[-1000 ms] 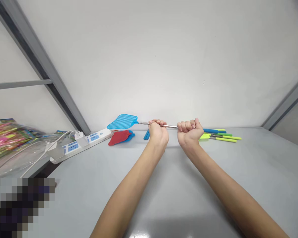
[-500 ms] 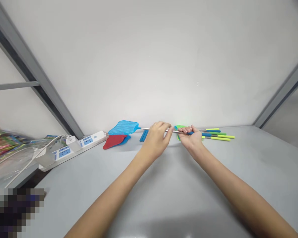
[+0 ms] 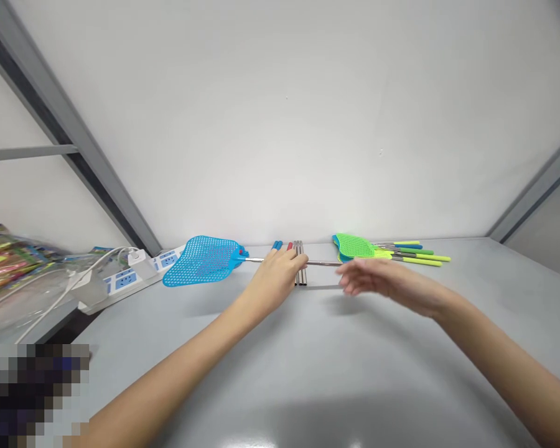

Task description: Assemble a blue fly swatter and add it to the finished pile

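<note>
My left hand point(image 3: 277, 274) is closed around the thin metal rod of a blue fly swatter point(image 3: 200, 261). Its perforated head points left, above the grey table, over what shows as a bit of red underneath. To the right, my right hand point(image 3: 387, 280) is slightly blurred, fingers stretched out, beside the rod's right end; whether it touches the rod I cannot tell, and the end itself is hidden. Just behind my left hand lie several short metal tubes point(image 3: 303, 279), blue handles point(image 3: 277, 244) and a red handle point(image 3: 290, 246).
A pile of fly swatters with a green head point(image 3: 353, 244) on top lies by the wall, yellow, green and blue handles point(image 3: 429, 257) pointing right. On the left are a white power strip point(image 3: 126, 283) with plugged-in chargers and plastic-wrapped packages point(image 3: 14, 267). Metal posts flank the wall.
My right hand has let go of the swatter's handle end and opened, moving right and nearer. The swatter has shifted left and lower in my left hand, uncovering the green swatter and metal tubes.
</note>
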`<state>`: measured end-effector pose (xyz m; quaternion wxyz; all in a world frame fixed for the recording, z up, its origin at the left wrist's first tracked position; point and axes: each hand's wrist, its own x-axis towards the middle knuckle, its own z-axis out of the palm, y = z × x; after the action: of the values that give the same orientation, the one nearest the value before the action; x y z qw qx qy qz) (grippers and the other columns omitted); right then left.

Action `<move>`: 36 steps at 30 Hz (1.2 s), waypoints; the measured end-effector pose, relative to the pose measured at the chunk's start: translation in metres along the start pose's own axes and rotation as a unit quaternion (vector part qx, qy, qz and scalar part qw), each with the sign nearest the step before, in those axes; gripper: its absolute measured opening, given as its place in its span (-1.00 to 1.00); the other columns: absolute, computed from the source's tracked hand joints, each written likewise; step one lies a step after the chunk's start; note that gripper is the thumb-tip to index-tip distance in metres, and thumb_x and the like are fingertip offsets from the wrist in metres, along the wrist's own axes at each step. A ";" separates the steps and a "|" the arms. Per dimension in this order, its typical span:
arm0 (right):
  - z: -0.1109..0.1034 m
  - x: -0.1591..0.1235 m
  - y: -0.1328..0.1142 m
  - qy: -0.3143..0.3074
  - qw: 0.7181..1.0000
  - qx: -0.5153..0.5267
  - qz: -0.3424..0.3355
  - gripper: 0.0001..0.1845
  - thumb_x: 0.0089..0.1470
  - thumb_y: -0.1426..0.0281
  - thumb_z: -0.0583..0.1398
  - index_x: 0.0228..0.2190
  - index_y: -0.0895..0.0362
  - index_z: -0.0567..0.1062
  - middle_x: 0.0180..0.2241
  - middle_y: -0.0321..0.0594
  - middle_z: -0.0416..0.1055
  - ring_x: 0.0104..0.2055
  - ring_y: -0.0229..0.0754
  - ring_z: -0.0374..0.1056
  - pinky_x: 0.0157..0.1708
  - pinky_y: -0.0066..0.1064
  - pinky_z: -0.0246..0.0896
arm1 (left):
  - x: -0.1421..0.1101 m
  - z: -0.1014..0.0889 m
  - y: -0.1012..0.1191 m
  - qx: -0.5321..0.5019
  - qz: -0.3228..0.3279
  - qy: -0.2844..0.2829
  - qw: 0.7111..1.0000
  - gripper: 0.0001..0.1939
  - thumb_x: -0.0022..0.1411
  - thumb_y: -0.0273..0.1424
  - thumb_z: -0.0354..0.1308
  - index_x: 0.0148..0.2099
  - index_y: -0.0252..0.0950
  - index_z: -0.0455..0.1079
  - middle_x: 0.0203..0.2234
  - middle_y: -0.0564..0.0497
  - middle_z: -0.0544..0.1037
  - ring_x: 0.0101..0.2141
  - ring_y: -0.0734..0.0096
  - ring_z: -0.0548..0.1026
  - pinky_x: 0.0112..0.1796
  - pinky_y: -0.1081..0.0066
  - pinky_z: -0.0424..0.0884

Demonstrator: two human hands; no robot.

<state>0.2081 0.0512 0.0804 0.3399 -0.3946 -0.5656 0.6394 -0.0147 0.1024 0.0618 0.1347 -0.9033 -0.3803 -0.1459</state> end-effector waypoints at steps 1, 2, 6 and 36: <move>-0.006 -0.001 -0.004 0.055 0.997 -0.049 -0.032 -0.59 0.00 0.18 0.02 -0.21 0.19 0.38 -0.22 -0.08 0.33 -0.18 -0.12 0.25 -0.09 -0.26 0.04 | -0.002 -0.001 0.001 -0.004 0.012 -0.008 1.000 -0.79 0.12 -0.61 -0.16 -0.29 -0.26 0.23 -0.47 0.03 0.34 -0.41 0.40 0.29 -0.40 0.42 0.11; -0.011 -0.001 -0.007 0.108 0.988 -0.097 -0.055 -0.59 -0.02 0.16 0.03 -0.21 0.15 0.39 -0.20 -0.12 0.33 -0.13 -0.12 0.22 -0.08 -0.29 0.02 | -0.004 -0.002 0.003 -0.008 0.023 -0.015 1.000 -0.78 0.11 -0.61 -0.15 -0.27 -0.25 0.22 -0.47 0.04 0.34 -0.40 0.40 0.29 -0.40 0.42 0.11; -0.022 0.001 -0.004 0.056 0.968 -0.245 0.030 -0.58 -0.08 0.13 0.07 -0.20 0.09 0.39 -0.17 -0.17 0.31 -0.12 -0.14 0.18 -0.14 -0.35 0.05 | -0.010 -0.005 0.012 0.005 0.061 -0.041 0.997 -0.77 0.11 -0.63 -0.15 -0.25 -0.24 0.20 -0.46 0.04 0.34 -0.41 0.40 0.30 -0.43 0.43 0.12; 0.016 0.009 0.033 -0.116 0.962 -0.248 -0.006 -0.57 -0.04 0.12 0.01 -0.50 0.25 0.41 -0.66 -0.40 -0.10 -0.61 -0.41 -0.21 -0.63 -0.48 -0.30 | -0.027 -0.006 0.047 -0.024 0.003 -0.151 0.988 -0.86 0.01 -0.52 -0.15 -0.40 -0.23 0.19 -0.54 0.08 0.45 -0.54 0.34 0.40 -0.59 0.43 0.14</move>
<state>0.1899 0.0471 0.0472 0.1670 -0.3862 -0.7443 0.5186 0.0007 0.0509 0.0517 0.0542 -0.9192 -0.3897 -0.0163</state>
